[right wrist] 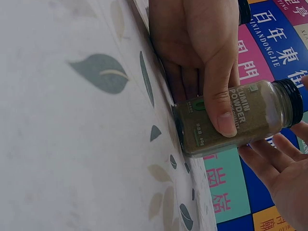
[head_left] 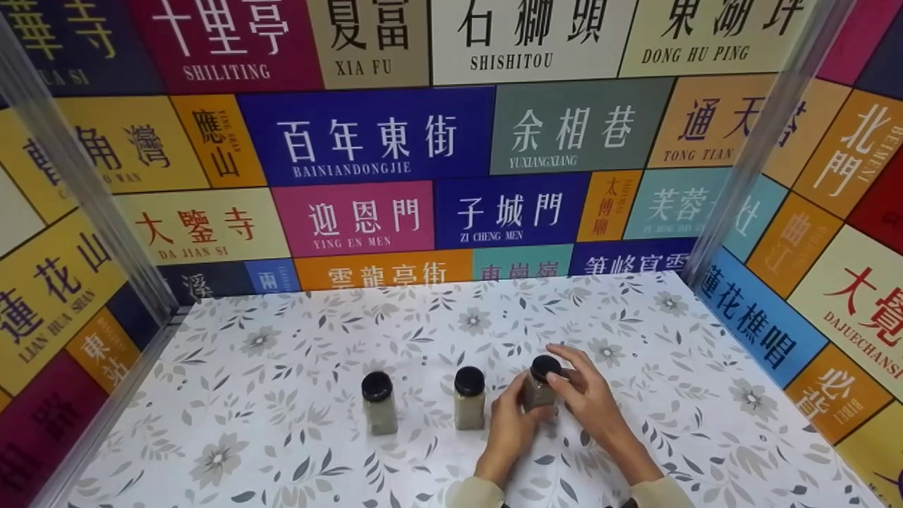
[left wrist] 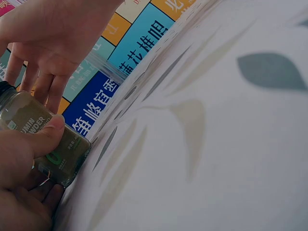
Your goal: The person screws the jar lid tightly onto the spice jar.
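Note:
My left hand point(head_left: 513, 425) grips a clear jar of cumin powder point(right wrist: 255, 115) low on its body, with the thumb lying across the label. The jar stands upright on the table, its base at the surface. Around its black lid point(head_left: 546, 367) is my right hand point(head_left: 589, 398), fingers spread and fairly straight. In the head view the right thumb overlaps the lid's near side, while the index finger extends past its far side. More right-hand fingers point(right wrist: 264, 159) show behind the jar's neck in the right wrist view.
Two similar black-capped jars stand upright to the left: a nearer one point(head_left: 469, 406) beside my left hand and another point(head_left: 381, 409) farther left. The table point(head_left: 296, 367) has a white leaf-and-flower cover. Colourful panels with lettering point(head_left: 367, 134) rise behind and along both sides.

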The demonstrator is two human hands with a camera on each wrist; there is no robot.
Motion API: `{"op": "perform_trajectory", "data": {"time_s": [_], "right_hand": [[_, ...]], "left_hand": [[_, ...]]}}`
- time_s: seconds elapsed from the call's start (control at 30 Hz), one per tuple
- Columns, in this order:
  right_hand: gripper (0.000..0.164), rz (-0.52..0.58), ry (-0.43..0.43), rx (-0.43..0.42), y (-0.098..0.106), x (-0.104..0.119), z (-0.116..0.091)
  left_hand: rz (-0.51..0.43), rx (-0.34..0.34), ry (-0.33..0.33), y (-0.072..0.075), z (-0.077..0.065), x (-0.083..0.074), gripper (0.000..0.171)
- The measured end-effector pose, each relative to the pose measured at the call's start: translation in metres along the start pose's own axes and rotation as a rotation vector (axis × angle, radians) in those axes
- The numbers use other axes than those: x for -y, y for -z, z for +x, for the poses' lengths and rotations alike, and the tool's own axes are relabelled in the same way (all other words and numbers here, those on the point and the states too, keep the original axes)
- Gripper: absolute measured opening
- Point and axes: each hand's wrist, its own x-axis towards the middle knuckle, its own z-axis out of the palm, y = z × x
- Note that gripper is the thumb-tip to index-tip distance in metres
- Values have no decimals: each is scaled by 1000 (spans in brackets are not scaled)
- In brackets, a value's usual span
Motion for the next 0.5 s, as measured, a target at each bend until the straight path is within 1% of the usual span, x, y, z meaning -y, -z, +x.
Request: {"op": "perform_trajectory", "data": {"time_s": [0.1,0.2,0.3,0.5], "right_hand": [[41,21,60,-1,0,-2,1],[38,35,93,-7,-1,-4,1],[37,24,85,-18,-2,-5,1],[40,27,18,-23,-3,-3,1]], "left_hand": [[10,-2,5,0,0,0,60],[20,-3,3,0,0,0,61],[22,-4,-1,0,0,0,60],[10,-6,-17,0,1,1,58]]}}
